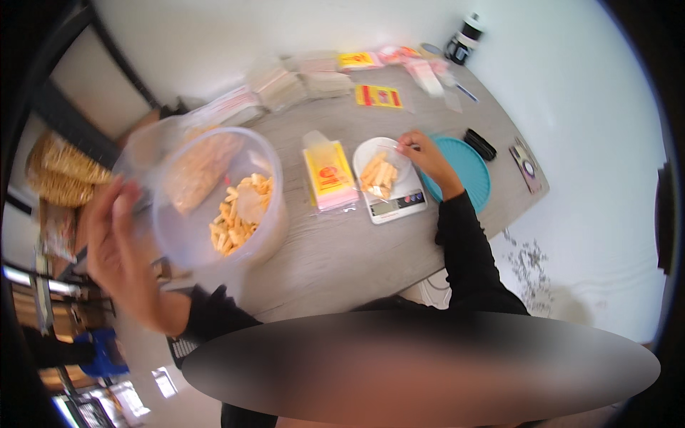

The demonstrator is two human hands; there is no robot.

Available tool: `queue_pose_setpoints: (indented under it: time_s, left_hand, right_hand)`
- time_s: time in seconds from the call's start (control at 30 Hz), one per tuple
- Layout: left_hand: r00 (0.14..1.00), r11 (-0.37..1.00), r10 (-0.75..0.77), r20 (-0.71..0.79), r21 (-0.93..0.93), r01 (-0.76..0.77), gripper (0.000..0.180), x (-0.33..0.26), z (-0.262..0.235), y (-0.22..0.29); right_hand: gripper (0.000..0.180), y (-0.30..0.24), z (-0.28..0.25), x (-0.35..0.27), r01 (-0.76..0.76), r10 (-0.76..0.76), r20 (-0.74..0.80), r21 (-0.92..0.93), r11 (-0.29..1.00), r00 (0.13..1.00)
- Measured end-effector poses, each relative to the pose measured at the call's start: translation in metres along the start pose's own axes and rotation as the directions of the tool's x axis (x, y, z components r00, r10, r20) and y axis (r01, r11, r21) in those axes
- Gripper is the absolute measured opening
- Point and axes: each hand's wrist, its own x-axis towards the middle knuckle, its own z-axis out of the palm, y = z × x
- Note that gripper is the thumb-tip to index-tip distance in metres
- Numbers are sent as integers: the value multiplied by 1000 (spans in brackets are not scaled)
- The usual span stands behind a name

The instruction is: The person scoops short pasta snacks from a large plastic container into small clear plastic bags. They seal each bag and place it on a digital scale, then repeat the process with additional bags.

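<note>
My right hand (422, 153) pinches the upper edge of a clear plastic bag (379, 175) holding pale yellow snack sticks. The bag rests on the plate of a white digital kitchen scale (401, 209). On the left, my left hand (127, 260) is raised beside a large translucent plastic tub (267, 153); its fingers are stretched out, slightly blurred, and hold nothing I can see. Inside the tub lie loose snack sticks (225, 232), a full clear bag of snacks (198, 173) and a small pale translucent piece (251, 205) that I cannot make out.
Yellow-and-red printed packets (328, 171) lie stacked between tub and scale. A round teal lid (467, 171) sits right of the scale, near a black case (480, 144) and a phone (526, 167). Stacks of bags (278, 85) and a dark bottle (465, 39) stand along the wall.
</note>
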Motion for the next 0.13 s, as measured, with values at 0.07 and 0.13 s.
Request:
queue_pose_setpoints:
  time_s: [0.07,0.13]
  left_hand:
    - [1000,1000,8,30,-1,-8,27,-2,4,5]
    - [994,998,53,92,41,-57,26,-4,11,15]
  right_hand:
    - [15,-3,4,7,35,-35,10,56,998,999]
    - [6,-7,5,20,210,-211,7,84,974,977]
